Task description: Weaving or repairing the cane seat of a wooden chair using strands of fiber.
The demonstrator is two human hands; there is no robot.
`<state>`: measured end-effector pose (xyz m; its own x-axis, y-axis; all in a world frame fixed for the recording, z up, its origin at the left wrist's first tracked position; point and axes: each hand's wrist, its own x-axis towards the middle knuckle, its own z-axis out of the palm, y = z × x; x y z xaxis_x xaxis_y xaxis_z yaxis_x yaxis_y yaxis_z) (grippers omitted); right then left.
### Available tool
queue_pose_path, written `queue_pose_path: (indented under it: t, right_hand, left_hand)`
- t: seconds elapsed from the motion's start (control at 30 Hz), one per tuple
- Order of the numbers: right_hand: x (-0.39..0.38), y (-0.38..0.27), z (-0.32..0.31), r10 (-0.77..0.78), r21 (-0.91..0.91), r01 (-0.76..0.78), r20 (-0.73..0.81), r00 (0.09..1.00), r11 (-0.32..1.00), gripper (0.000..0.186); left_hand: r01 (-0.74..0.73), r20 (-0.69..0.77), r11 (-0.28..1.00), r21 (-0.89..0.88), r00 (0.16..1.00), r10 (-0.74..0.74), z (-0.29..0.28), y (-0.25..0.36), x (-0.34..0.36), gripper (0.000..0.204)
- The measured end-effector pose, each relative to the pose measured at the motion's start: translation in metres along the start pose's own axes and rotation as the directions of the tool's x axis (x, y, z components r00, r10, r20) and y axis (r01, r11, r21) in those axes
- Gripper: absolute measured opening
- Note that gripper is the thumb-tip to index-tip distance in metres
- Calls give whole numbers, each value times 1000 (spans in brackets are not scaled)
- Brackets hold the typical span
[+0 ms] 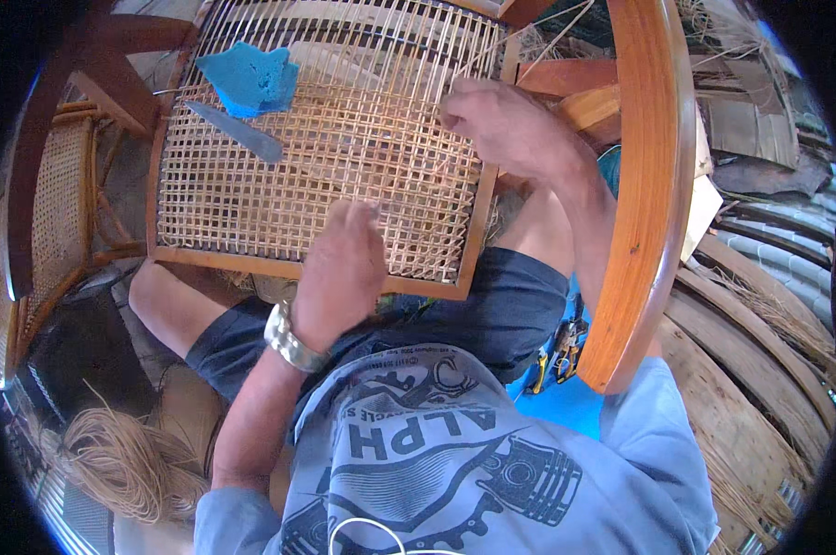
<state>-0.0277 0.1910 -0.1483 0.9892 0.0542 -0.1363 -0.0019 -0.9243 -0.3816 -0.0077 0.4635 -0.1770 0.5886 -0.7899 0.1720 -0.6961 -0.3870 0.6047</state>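
A cane weave (224,203) in a wooden frame fills the upper center of the frame. Mid-frame, the person's left hand (342,270) is over it, fingers curled; the right hand (501,125), fingers bent, is at its upper-right edge — whether either grips a strand is unclear. Upper left on the weave: a blue sponge (247,79) and a knife (238,132).

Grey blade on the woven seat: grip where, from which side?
Probably the grey blade's broad, rounded end, coming from the near right: that end lies nearer the left hand, the other tapers, and the blue sponge crowds the far edge.
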Motion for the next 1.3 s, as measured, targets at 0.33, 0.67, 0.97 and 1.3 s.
queue_pose_path:
  t: [0.33,0.67,0.97,1.3]
  right_hand:
    - [-11,-9,-9,78,769,-265,271,959,581,10]
    - [1,-97,-31,-188,206,310,-458,869,928,18]
    - [-1,-53,-12,-296,-107,276,-386,874,955,13]
    - [-3,11,20,60,-17,-58,164,985,998,12]
  left_hand:
    - [656,497,436,-617,754,-431,24,-6,35,28]
    - [514,560,-400,-759,829,2,67,-9,100,27]
    - [281,315,567,-774,948,-40,58,-6,87,25]
    - [680,498,499,-537,734,-462,32,8,31,20]
